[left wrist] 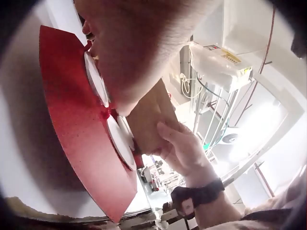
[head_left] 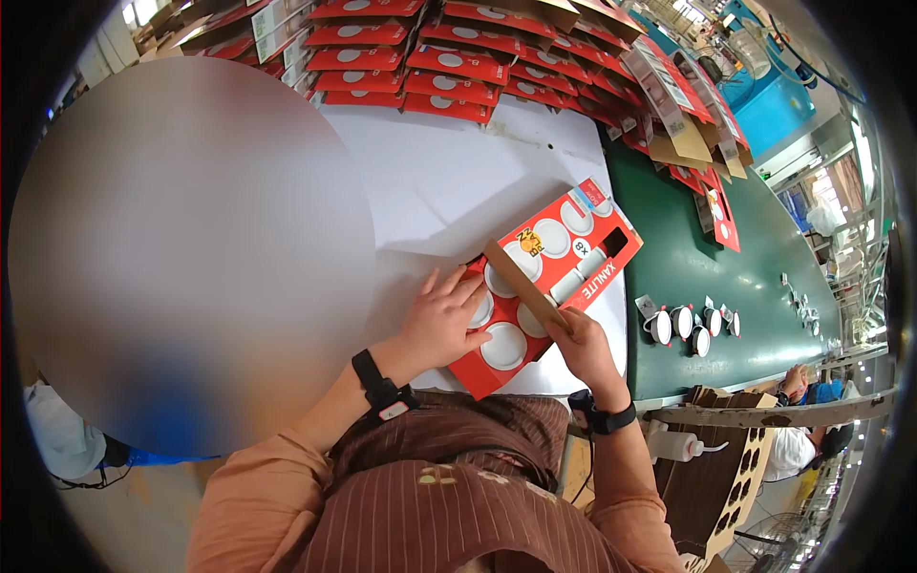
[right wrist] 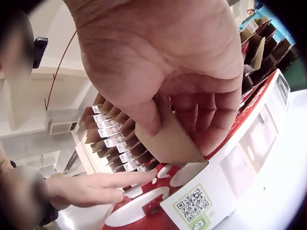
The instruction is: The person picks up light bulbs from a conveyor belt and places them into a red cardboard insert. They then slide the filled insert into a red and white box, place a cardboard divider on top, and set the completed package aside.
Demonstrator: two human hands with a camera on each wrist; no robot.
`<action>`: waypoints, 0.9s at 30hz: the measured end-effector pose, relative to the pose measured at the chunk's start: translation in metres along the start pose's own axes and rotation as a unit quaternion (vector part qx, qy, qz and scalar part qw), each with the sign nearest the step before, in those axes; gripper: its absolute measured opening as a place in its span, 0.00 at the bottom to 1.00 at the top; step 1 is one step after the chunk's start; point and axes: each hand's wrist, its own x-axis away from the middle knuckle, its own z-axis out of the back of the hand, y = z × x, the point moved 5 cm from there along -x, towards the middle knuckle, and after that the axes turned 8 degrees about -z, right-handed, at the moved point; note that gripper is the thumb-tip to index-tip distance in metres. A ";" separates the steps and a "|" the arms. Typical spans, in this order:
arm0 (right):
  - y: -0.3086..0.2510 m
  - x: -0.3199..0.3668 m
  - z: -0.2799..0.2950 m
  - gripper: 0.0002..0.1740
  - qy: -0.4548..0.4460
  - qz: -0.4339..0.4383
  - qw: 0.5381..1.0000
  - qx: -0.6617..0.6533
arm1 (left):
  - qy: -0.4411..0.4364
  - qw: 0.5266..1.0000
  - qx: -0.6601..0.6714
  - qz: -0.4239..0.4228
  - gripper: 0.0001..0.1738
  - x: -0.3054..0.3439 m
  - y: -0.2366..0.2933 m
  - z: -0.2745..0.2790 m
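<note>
A red and white XANLITE box (head_left: pixel 552 239) printed with round white lights lies at a slant on the white tabletop. Across its middle a brown cardboard flap (head_left: pixel 521 280) stands up. My right hand (head_left: pixel 585 351) pinches the flap's near end; in the right wrist view the thumb presses on one face of the cardboard (right wrist: pixel 168 139), with curled fingers behind it. On the box's left part rests my left hand (head_left: pixel 439 320), fingers spread. Close by that hand, the left wrist view shows the red panel (left wrist: pixel 81 124) of the box.
Stacks of red boxes (head_left: pixel 449 62) line the back of the white table (head_left: pixel 420 162). On the green table (head_left: pixel 764 277) at right lie several small round white pieces (head_left: pixel 700 341). Brown cardboard (head_left: pixel 712 468) and a white bottle (head_left: pixel 673 445) stand at lower right. A large blur covers the left.
</note>
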 end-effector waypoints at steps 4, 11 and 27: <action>0.002 0.001 -0.001 0.09 0.001 -0.012 1.000 -0.010 | 0.032 0.999 0.027 0.013 0.38 -0.009 -0.004 0.006; 0.003 -0.002 -0.002 0.08 -0.001 0.004 0.999 -0.032 | 0.032 0.999 0.015 0.029 0.38 -0.014 -0.006 0.000; -0.007 0.011 0.014 0.20 -0.168 0.017 0.978 -0.124 | 0.149 0.970 0.062 0.182 0.29 0.028 -0.042 0.019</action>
